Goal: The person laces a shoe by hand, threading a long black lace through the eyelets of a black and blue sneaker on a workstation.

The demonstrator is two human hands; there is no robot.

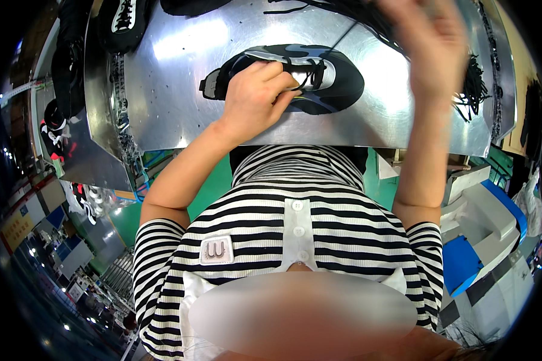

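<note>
Black sneaker [295, 75] with grey side panels lies on a shiny metal worktable [180, 90], directly under the left hand [256, 99] and below and to the left of the raised right hand [430, 48]. The left hand presses down on the shoe's middle with its fingers curled narrow over the tongue and eyelets, seemingly to pin the shoe flat and keep it from sliding while the lace is worked. A thin black lace [337, 42] runs from the eyelet area up and to the right toward the right hand, drawn taut in a straight line. The right hand is lifted high above the table, blurred, fingers loosely bent; it appears to pinch the lace's far end, though the grip itself is too smeared to tell for sure. Holding that hand high would keep the lace tight and clear of the shoe.

Just beyond the right hand, a heap of loose black laces [473, 84] sprawls over the table's far right part, near enough to reach. Well off to the left of the left hand, another black shoe with white lacing [123, 21] rests at the table's corner. Between both forearms hangs the person's striped shirt [295, 234].
</note>
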